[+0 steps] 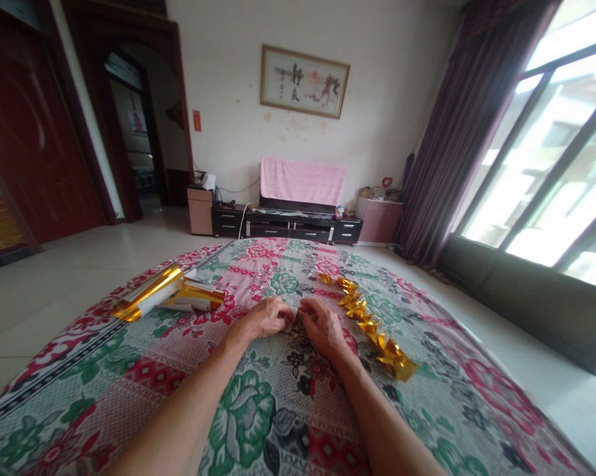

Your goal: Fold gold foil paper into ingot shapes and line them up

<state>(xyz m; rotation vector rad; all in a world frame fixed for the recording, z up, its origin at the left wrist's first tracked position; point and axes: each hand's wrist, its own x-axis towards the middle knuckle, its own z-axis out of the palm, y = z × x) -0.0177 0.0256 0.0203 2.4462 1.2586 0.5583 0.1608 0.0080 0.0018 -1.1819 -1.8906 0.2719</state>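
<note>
Over the middle of the flower-patterned cloth [245,420], my left hand [266,317] and my right hand [322,325] meet with bent, closed fingers. Between the fingertips shows a thin pale edge of a small piece of paper [296,318], pinched from both sides; most of it is hidden. To the right of my right hand, folded gold foil paper pieces [360,311] lie in a slanting row. Left of my left hand are a curled gold foil sheet [151,294] with a white back and a second gold and white sheet [193,295].
Beyond the cloth's far edge stands a low black TV cabinet [290,228], with a pink towel [302,180] draped over the screen above it. A purple curtain [456,125] and a large window [550,165] are at the right. Pale floor tiles [143,244] surround the cloth.
</note>
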